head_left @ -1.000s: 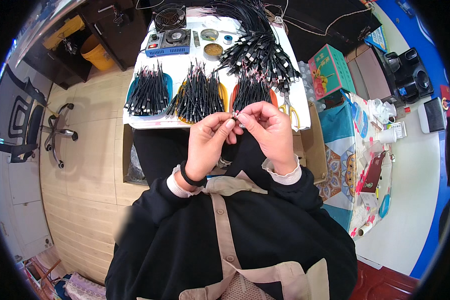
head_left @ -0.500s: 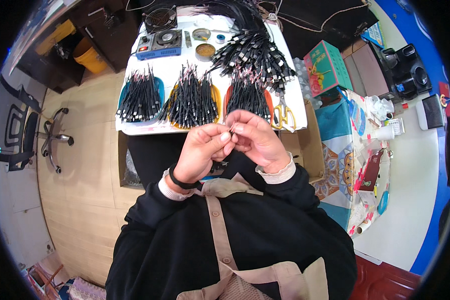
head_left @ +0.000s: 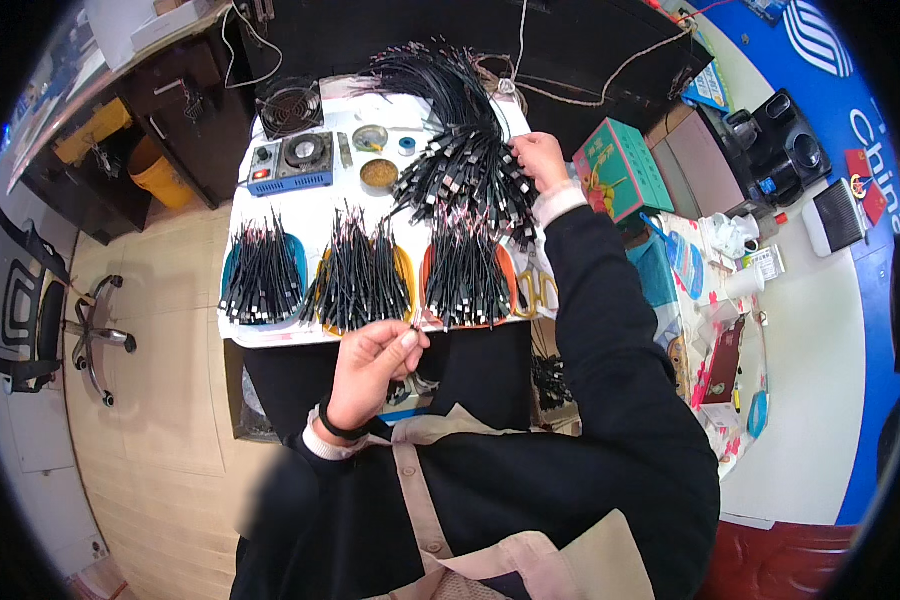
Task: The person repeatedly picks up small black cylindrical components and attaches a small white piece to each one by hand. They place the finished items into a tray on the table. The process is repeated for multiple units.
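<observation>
**Left hand (head_left: 367, 372) at the table's (head_left: 280, 338) front edge, right hand (head_left: 542, 162) at the cable heap (head_left: 465, 165)**

Farthest left, black cables (head_left: 262, 275) fill a blue tray (head_left: 301, 262), beyond the left hand and to its left. Next, a yellow tray (head_left: 407, 275) carries another bunch, its near end just past that hand. The left hand itself has thumb and forefinger pressed together on a thin wire end (head_left: 416, 324); the rest of the piece is hidden by the fingers. An orange tray (head_left: 513, 287) of cables sits ahead of this hand and to its right. Behind that tray the cable heap fans out, pale plugs toward the person. Yellow-handled scissors (head_left: 540, 295) lie near the table's right corner. The right hand is at the heap's right margin, fingers bent; whether they grip a cable cannot be told. A green box (head_left: 625, 168) stands right of it.
</observation>
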Tool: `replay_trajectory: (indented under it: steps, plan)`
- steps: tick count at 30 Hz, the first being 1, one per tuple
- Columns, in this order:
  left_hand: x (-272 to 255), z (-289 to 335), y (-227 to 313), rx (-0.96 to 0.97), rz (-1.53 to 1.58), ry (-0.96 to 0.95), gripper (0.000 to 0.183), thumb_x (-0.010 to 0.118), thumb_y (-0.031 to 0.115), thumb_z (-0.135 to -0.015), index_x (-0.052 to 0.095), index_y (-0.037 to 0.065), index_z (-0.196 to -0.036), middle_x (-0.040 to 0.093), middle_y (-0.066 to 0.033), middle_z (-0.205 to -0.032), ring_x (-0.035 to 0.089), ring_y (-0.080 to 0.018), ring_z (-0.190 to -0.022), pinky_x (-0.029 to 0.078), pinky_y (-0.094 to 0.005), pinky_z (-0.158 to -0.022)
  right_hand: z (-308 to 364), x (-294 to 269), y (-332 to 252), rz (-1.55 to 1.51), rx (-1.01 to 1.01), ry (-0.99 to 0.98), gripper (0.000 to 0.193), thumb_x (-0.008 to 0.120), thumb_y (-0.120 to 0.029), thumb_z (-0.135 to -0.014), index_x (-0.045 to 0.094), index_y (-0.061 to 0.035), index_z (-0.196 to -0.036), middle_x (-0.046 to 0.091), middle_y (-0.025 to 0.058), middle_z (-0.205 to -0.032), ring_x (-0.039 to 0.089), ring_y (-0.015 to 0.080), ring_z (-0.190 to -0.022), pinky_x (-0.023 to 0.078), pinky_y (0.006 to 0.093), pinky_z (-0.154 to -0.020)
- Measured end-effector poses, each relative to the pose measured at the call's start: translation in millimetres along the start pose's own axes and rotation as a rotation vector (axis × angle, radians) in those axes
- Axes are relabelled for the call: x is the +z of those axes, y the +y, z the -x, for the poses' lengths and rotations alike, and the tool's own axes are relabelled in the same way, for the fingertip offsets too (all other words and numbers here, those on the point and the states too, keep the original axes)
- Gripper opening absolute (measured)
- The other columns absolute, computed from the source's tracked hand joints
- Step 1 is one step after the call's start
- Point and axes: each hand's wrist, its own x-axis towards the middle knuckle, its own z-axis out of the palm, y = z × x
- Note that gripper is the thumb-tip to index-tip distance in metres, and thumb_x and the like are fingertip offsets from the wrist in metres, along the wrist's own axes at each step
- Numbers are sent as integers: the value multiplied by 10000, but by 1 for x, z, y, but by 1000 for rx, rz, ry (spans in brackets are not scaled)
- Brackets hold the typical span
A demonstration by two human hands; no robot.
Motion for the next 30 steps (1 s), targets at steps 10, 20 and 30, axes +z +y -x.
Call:
replay_trajectory:
  steps: [10, 20, 30]
  plan:
    - [-16, 11, -3, -12, -41, 63, 170, 555, 101, -987, 653, -37, -984, 563, 14, -722, 390, -20, -572, 278, -179, -511, -101, 14, 43, 831, -51, 122, 415, 766, -322, -763, 708, -14, -1035, 675, 221, -1092, 639, 379, -1051, 512, 440, -907]
    - [-13, -1, 0, 40, 75, 91, 136, 516, 90, -1000, 595, -18, -973, 545, -36, -721, 396, -78, -571, 318, -222, -528, -89, -12, 5, 178, 126, -87, 297, 727, -268, -783, 654, 18, -823, 670, 141, -769, 615, 181, -600, 464, 292, -518]
    - [23, -29, 36, 201, 227, -35, 203, 415, 91, -1035, 540, -62, -1081, 519, -206, -1358, 576, -315, -1197, 524, -395, -969, 294, 30, -46, -5, -727, -236, 208, 647, -132, -856, 491, -56, -743, 497, 85, -608, 513, 147, -516, 409, 325, -492]
